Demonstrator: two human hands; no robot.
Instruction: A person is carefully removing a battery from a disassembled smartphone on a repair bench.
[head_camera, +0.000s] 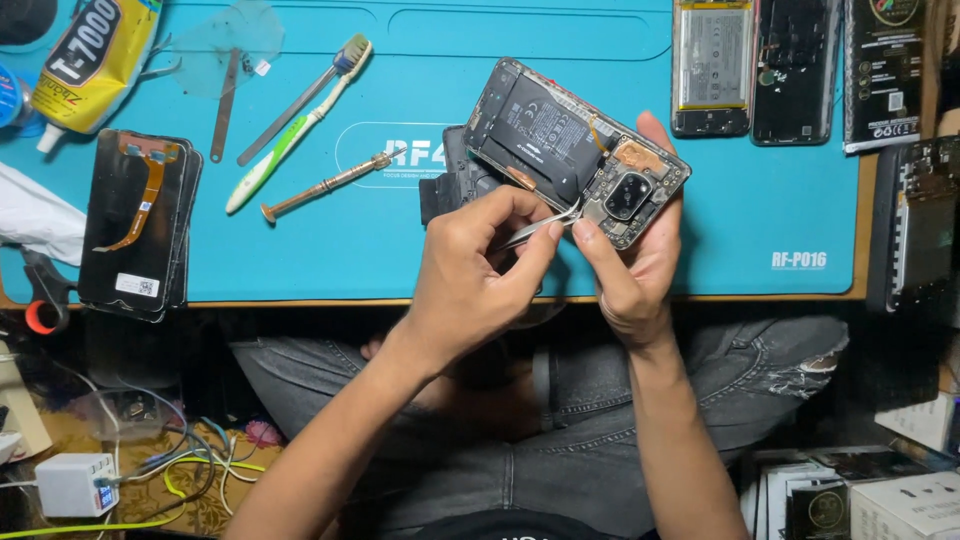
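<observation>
1. The right hand (640, 265) held an opened phone (578, 150) from beneath, back cover off, tilted above the teal work mat (420, 255); its fingers wrapped the end with the camera block.
2. The left hand (478, 275) pinched metal tweezers (540, 228) tightly between thumb and fingers, the tips meeting the phone's lower edge beside the right thumb.
3. A dark phone part (450, 185) lay on the mat just behind the left hand, partly hidden by the held phone.
4. To the left lay a brass-handled screwdriver (330, 183), a green-and-white toothbrush (295, 125), a flat metal pry tool (225, 105) and a screen panel with an orange flex cable (138, 225).
5. A yellow glue tube (90, 60) sat at the top left corner.
6. Another opened phone (712, 65) rested at the mat's far right, well apart from both hands.
</observation>
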